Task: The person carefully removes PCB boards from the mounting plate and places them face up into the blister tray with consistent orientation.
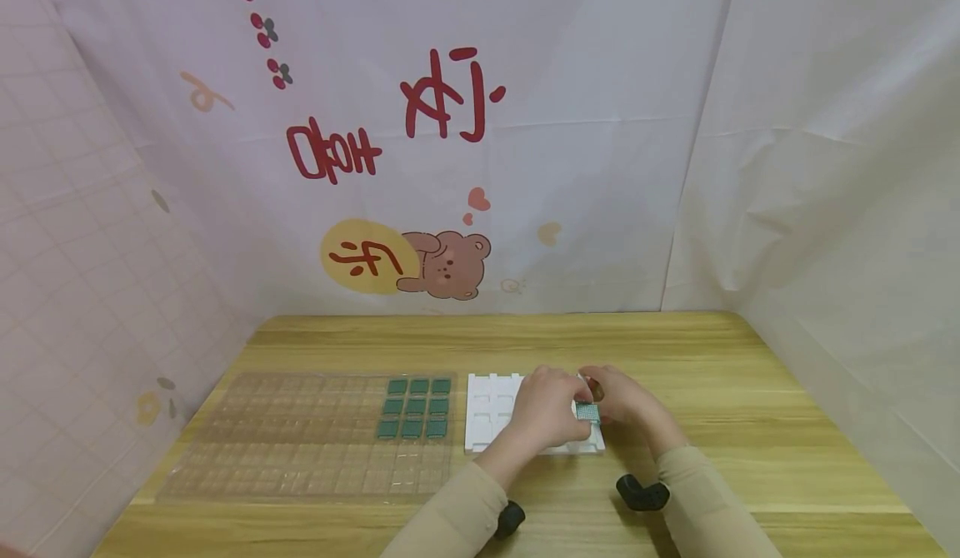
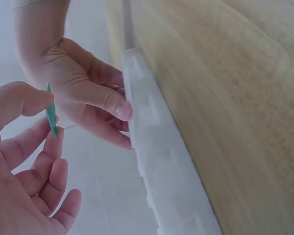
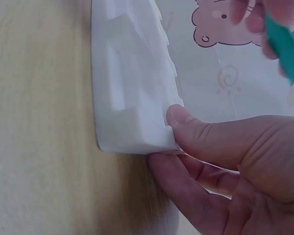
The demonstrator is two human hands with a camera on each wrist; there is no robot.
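Note:
My left hand (image 1: 546,406) pinches a thin green square chip (image 1: 588,412) between thumb and fingertips, over the right end of a white slotted tray (image 1: 483,435). The left wrist view shows the chip (image 2: 51,115) nearly edge-on, apart from the tray (image 2: 159,142). At the tray's right end, my right hand (image 1: 628,398) holds a corner. In the right wrist view its thumb lies on the top edge of the tray (image 3: 130,93) and a finger touches the end face. The left hand covers part of the tray in the head view.
Left of the white tray lies a clear plastic compartment tray (image 1: 300,466), with several green chips (image 1: 415,406) in its right part. The wooden table (image 1: 750,425) is bordered by hanging printed cloth (image 1: 585,166) at the back and sides. Black wrist pieces (image 1: 642,494) sit by both sleeves.

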